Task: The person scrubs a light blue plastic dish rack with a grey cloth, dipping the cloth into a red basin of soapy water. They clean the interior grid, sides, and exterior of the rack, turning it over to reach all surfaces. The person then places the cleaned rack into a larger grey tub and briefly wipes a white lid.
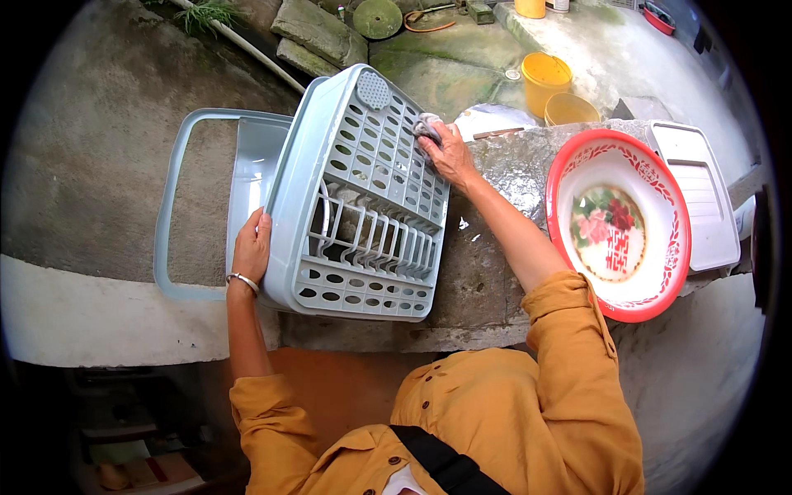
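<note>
A pale blue plastic dish rack (363, 177) with rows of oval holes and a slotted plate holder is tilted on its side on the concrete ledge. My left hand (252, 245), with a bracelet at the wrist, grips the rack's left side wall; its fingertips are partly out of sight. A wadded grey cloth (427, 130) is pressed against the rack's upper right edge by my right hand (446, 155), whose fingers are closed round it. Behind the rack on the left lies a pale blue frame-like plastic part (169, 210) with a shallow tray section.
A red-rimmed enamel basin (557, 186) with a flower pattern and a little liquid stands right on the wet ledge (487, 280). Beside it leans a white plastic lid (701, 194). Beyond are yellow buckets (546, 82), stone slabs (320, 33) and a long pipe (247, 49).
</note>
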`<state>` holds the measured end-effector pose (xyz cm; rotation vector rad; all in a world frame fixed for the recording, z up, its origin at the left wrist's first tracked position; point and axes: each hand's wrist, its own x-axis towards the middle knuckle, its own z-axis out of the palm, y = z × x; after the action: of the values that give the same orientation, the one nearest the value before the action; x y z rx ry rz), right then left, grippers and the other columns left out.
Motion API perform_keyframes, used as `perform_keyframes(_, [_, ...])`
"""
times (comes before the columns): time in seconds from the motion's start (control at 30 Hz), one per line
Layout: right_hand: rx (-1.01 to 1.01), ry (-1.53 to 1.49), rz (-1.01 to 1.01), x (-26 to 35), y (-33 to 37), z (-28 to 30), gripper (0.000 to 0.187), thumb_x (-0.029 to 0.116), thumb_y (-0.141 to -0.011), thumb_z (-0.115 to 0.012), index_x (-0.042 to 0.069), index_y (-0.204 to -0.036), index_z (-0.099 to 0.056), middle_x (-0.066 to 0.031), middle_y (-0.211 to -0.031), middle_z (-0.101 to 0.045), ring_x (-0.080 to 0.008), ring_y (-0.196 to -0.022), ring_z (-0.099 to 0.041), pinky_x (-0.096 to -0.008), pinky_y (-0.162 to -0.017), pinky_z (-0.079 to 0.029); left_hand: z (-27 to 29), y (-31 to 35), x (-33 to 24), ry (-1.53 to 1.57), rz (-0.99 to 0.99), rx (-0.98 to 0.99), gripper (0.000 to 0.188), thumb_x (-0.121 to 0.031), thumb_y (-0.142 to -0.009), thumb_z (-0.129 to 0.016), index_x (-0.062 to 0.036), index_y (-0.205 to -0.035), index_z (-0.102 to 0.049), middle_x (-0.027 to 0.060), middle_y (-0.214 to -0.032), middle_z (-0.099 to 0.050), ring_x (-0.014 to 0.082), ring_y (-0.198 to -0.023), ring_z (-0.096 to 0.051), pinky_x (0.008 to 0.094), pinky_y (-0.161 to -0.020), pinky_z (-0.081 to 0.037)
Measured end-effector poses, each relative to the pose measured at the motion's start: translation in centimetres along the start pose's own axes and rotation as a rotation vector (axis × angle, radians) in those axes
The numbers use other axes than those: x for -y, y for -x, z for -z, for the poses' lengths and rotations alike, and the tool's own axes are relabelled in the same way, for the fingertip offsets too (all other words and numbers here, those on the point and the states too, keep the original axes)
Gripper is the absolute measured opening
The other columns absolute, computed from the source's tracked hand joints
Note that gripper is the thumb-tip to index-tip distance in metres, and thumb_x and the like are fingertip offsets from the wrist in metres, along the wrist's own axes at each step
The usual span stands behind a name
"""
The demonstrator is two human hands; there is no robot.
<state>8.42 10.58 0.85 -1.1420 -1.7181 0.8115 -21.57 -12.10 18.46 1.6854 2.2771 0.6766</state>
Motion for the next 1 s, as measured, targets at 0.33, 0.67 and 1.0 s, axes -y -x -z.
perform_keyframes(0.33, [-0.091,-0.071,0.242,3.1,-4.0,1.2,0.032,0.039,-0.084,-0.062,0.016,-0.107,-0.061,-0.0104,-0.107,-0.056,-0.0326,-0.099,-0.053,-0.0411,-0.084,-0.043,0.4,0.5,-0.5,0.032,0.004,0.013,0.037,-0.025,-0.099,-0.041,0.003,-0.119,-0.054,0.0144,-0.095,-0.064,0.019,-0.088,-0.058,0.0302,-0.081,-0.045])
perform_keyframes(0.67, [-0.183,-0.125,-0.014,-2.8,-0.1,-1.0,0.036,0.034,-0.083,-0.065,0.01,-0.109,-0.058,-0.0198,-0.107,-0.051,-0.0364,-0.095,-0.054,-0.0411,-0.084,-0.045,0.0,0.0,-2.7,-0.036,0.004,0.01,0.037,-0.027,-0.099,-0.042,0.0029,-0.117,-0.054,0.0159,-0.093,-0.064,0.0204,-0.084,-0.059,0.0318,-0.077,-0.046])
perform_keyframes(1.0, [0.213,-0.305,-0.124,1.4,10.0,1.1,0.031,0.027,-0.086,-0.065,0.007,-0.11,-0.061,-0.0108,-0.098,-0.052,-0.0229,-0.091,-0.052,-0.0319,-0.082,-0.043,0.0,0.0,0.5,-0.007,-0.013,-0.005,0.037,-0.028,-0.099,-0.041,0.0014,-0.116,-0.056,0.0137,-0.088,-0.062,0.0191,-0.08,-0.057,0.0316,-0.076,-0.046])
